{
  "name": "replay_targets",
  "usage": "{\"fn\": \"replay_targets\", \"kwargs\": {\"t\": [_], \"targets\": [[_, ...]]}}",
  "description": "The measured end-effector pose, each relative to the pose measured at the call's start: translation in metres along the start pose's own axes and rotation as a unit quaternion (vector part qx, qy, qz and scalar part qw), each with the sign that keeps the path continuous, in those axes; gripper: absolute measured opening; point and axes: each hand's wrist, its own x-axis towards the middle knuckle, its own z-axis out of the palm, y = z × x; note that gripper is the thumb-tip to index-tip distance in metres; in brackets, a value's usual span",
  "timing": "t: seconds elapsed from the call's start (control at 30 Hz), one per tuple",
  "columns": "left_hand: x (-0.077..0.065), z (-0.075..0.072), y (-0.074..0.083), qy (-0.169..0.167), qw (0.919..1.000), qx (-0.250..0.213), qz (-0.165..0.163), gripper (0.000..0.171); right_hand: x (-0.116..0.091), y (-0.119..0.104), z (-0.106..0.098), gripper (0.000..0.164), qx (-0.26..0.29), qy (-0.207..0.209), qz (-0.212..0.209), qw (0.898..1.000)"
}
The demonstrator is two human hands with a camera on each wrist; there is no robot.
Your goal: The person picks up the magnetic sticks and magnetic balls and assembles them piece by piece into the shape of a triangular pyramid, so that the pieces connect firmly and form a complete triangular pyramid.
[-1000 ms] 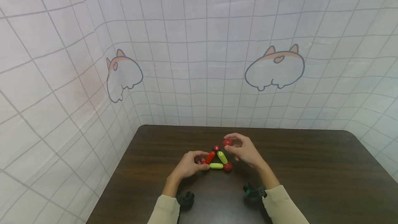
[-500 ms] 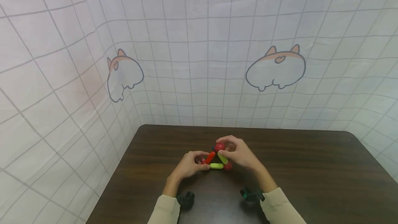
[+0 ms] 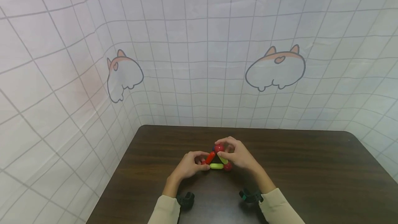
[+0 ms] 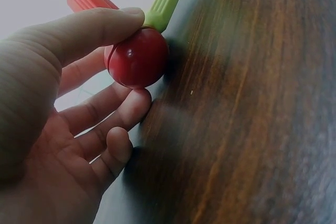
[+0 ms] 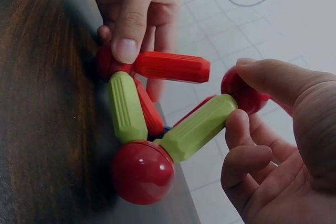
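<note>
Fingers (image 5: 247,80) pinch one of seemingly three red balls (image 5: 242,92).

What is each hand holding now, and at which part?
The left hand pinches the red ball at the structure's left corner. The right hand pinches the top red ball between thumb and fingers.

1. We see a dark brown wooden table (image 3: 311,168) with rounded far corners, its far edge close against the gridded white backdrop.
2. Near the middle of the table, toward its near edge, sits a small toy frame of rods and balls (image 3: 217,158).
3. On the tabletop itself we make out a yellow-green rod (image 3: 216,166) running parallel to the near edge, ending on the right in a red ball (image 3: 228,166).
</note>
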Motion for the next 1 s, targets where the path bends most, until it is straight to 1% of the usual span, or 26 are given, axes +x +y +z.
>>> {"fn": "replay_targets", "kwargs": {"t": [0.3,0.43,0.57,0.67,0.8,1.0], "targets": [[-0.001,0.000,0.002,-0.003,0.9999,-0.009,-0.001,0.043,0.000,-0.003,0.009,0.038,-0.026,0.019,0.033,0.999],[-0.001,-0.001,0.003,-0.003,0.9999,-0.010,-0.001,0.043,-0.004,-0.019,0.009,0.037,-0.018,0.019,0.035,0.999],[-0.001,-0.001,0.002,-0.002,1.0000,-0.007,0.000,0.043,-0.008,-0.032,0.008,0.035,-0.014,0.014,0.021,1.000],[-0.001,-0.001,0.001,-0.002,1.0000,-0.004,0.001,0.042,-0.005,-0.021,0.010,0.035,-0.026,0.014,0.018,0.999],[0.000,0.000,-0.001,0.000,1.0000,-0.002,0.002,0.042,-0.001,-0.005,0.012,0.037,-0.036,0.014,0.028,0.999],[-0.001,0.000,0.000,0.000,1.0000,0.001,-0.006,0.042,-0.001,-0.001,0.011,0.037,-0.028,0.010,0.026,0.999]]}}
